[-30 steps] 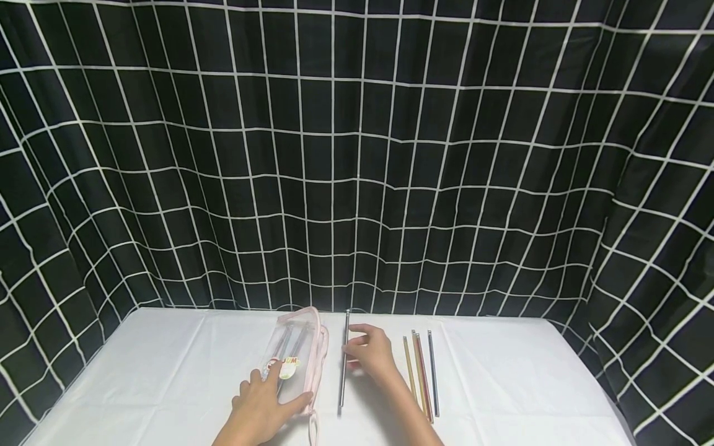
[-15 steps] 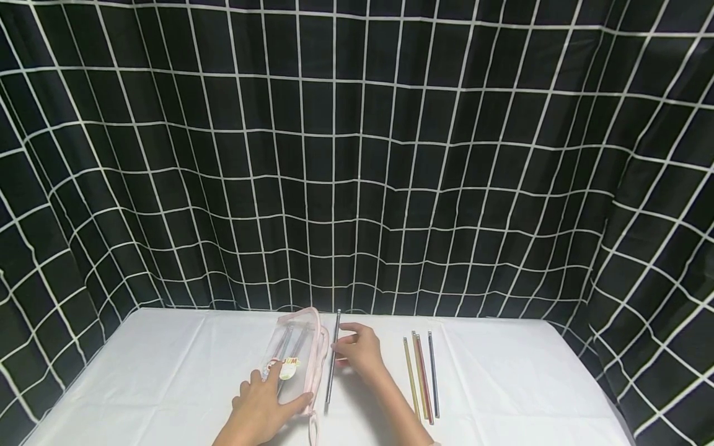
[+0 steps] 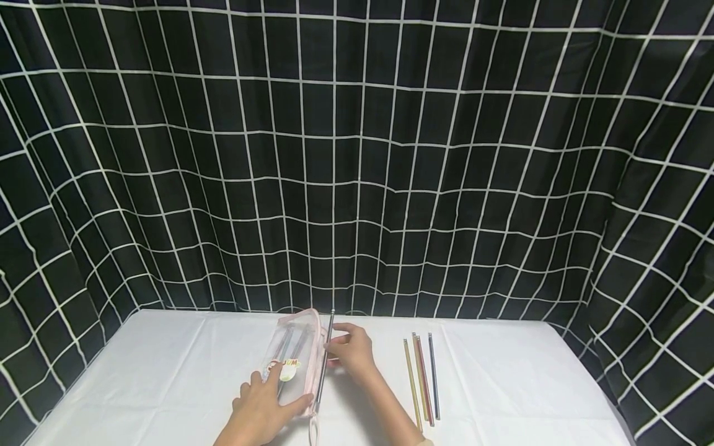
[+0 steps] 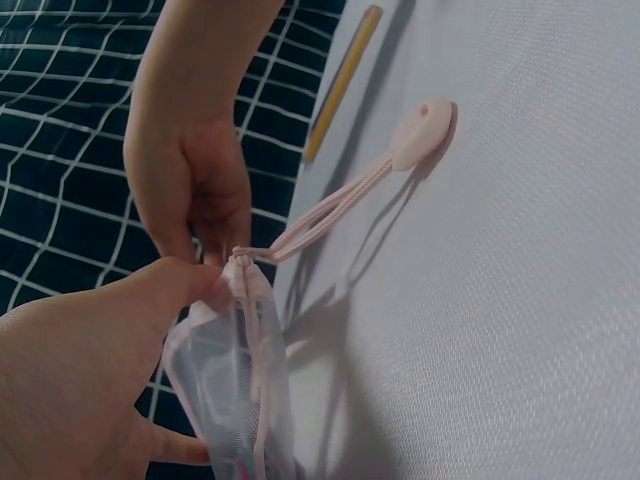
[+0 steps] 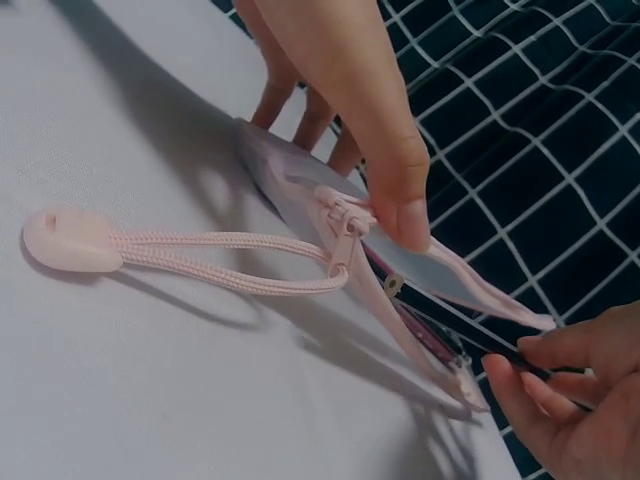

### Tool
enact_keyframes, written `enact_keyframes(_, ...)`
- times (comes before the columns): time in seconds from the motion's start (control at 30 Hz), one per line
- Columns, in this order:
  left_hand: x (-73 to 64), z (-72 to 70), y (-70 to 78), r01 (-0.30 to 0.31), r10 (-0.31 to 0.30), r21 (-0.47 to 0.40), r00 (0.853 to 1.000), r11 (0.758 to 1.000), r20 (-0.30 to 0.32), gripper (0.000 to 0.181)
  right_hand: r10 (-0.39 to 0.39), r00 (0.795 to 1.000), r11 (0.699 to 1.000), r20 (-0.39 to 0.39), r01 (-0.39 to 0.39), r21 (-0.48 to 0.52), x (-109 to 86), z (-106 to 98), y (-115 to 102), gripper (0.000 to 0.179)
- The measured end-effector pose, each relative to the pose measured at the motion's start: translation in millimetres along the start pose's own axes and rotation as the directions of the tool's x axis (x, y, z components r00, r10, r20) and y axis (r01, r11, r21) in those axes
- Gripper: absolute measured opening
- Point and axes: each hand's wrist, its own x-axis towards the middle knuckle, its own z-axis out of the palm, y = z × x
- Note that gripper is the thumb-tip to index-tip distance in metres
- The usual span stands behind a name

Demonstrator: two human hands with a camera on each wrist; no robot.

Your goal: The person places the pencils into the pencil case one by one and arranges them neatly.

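Note:
A see-through pencil case (image 3: 305, 370) with pink edging lies on the white table, several pencils visible inside. My left hand (image 3: 258, 401) holds it at its near end, thumb by the zip and fingers spread over the clear side. Between thumb and fingers, my right hand (image 3: 354, 354) pinches a dark pencil (image 3: 322, 378) along the case's right edge. In the right wrist view, the zip (image 5: 345, 225) is undone, and the pencil's near end (image 5: 393, 287) sits at the opening. That view cannot settle how deep it lies.
Right of the right forearm lie loose pencils: gold ones (image 3: 411, 381), a red one (image 3: 425, 384) and a dark blue one (image 3: 434, 378). A pink cord with a tab (image 5: 75, 240) trails from the zip onto the table (image 3: 502, 384). Behind hangs a black gridded cloth (image 3: 357, 155).
My right hand has moved left with the dark pencil, from beside the pencil case to its open edge. The left hand stays in place on the case.

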Motion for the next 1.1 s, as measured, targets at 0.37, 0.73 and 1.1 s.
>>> enact_keyframes(0.37, -1.5, 0.3, -1.0, -0.008, 0.008, -0.004, 1.0, 1.0, -0.016, 0.094, 0.027, 1.0, 0.999, -0.008, -0.027, 0.025, -0.6, 9.1, 1.1, 0.055)
enact_keyframes(0.73, 0.0, 0.2, -1.1, 0.0, 0.0, -0.004, 1.0, 1.0, 0.006, 0.097, 0.029, 0.999, 1.0, -0.023, -0.029, 0.005, -1.8, 17.9, 3.7, 0.056)
enact_keyframes(1.1, -0.6, -0.5, 0.3, 0.004, -0.004, -0.014, 1.0, 1.0, -0.004, 0.095, 0.024, 0.999, 0.997, -0.044, -0.027, -0.065, -2.5, 28.3, 12.0, 0.054)
